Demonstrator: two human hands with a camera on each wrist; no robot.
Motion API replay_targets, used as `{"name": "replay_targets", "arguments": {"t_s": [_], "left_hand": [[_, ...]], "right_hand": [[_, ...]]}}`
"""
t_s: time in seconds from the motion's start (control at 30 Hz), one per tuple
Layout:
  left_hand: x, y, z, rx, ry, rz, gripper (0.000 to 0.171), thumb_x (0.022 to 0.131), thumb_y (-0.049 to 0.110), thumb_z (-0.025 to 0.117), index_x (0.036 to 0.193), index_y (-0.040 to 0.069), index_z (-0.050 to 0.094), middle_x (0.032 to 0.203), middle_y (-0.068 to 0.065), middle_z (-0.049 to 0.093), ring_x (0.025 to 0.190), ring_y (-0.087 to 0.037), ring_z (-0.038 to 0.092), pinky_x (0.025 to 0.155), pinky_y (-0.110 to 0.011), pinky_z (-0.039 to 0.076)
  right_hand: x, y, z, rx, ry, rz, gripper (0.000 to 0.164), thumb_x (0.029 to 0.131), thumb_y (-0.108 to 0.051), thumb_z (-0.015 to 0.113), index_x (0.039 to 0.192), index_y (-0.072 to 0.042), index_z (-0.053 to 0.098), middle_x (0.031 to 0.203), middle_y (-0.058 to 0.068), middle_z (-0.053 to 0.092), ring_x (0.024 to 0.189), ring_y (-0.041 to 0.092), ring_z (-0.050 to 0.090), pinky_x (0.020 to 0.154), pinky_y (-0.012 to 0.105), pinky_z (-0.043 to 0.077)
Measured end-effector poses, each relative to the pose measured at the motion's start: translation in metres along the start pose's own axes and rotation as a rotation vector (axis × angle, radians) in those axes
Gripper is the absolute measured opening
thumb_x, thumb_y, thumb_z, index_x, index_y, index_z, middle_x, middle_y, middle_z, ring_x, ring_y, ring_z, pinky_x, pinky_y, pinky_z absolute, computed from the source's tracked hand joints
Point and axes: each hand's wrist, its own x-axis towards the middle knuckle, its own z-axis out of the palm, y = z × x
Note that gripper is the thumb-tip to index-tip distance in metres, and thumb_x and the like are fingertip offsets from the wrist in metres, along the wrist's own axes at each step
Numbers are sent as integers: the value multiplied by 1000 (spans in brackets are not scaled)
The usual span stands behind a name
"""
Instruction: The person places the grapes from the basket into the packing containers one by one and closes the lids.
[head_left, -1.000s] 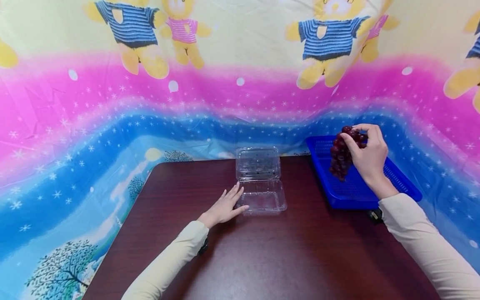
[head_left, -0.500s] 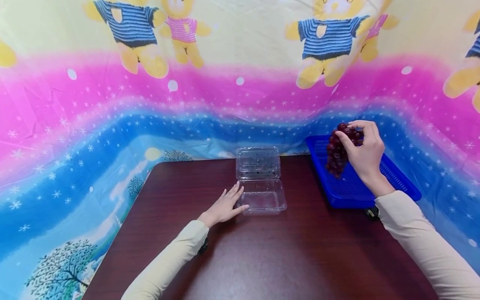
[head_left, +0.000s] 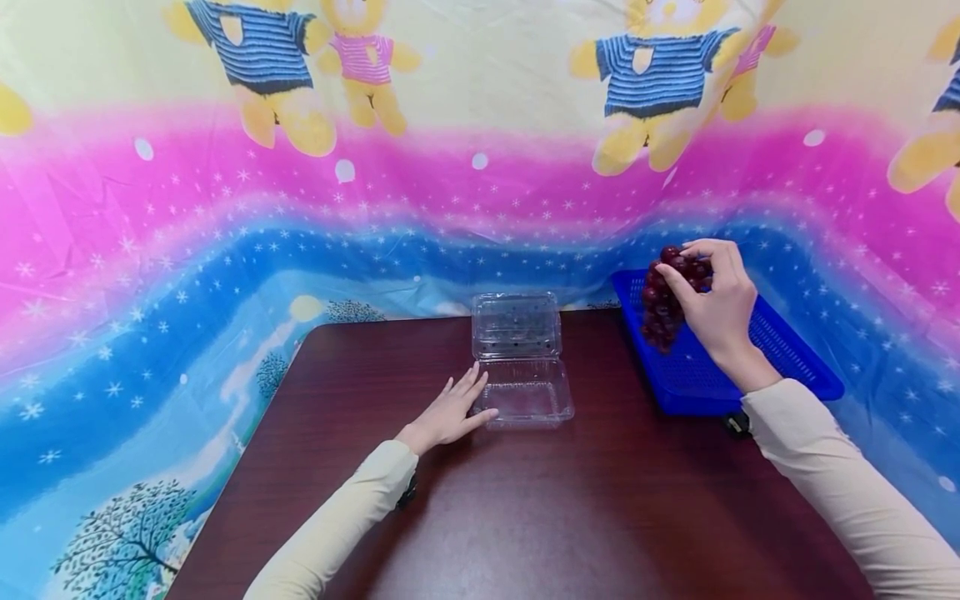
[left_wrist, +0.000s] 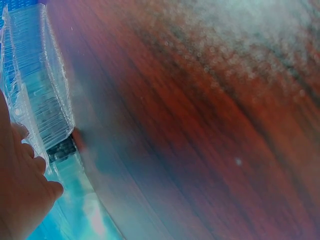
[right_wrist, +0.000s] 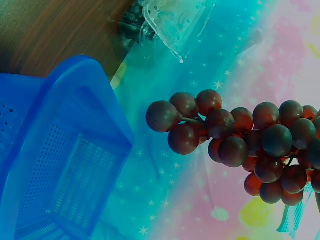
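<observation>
Pink-and-blue teddy-bear fabric (head_left: 480,192) backs a dark-red wood-grain table (head_left: 525,517); at far right, the right hand (head_left: 720,308) pinches a bunch of dark-red grapes (head_left: 662,308) above a blue plastic basket (head_left: 697,387); the left hand (head_left: 446,417), fingers spread, touches an open, clear plastic box (head_left: 525,393).

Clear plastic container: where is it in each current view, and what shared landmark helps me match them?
Head: container just right of and below centre, lid raised, beside the left hand.
Left wrist: container at the upper left.
Right wrist: container at the top edge, near the middle, partly cut off.
Shared landmark: the brown tabletop.
</observation>
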Motion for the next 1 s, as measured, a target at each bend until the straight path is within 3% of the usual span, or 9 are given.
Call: {"name": "replay_targets", "arguments": {"t_s": [0.47,1.0], "left_hand": [[-2,3,-3,0,-3,0,82,91,65,30,149,9,16,156,-12,4,143,-22,6,112,-53,14],[-2,2,-2,4,-1,-8,82,91,66,29,149,11,14,156,-11,4,143,-21,5,113,-52,13]], "right_hand": [[-2,-10,4,10,-15,-48,38,76,-29,77,98,-2,62,108,10,63,93,25,59,71,10,36],[-5,-22,13,59,-41,-75,37,75,-24,78,98,0,62,110,9,63,93,24,59,66,15,36]]}}
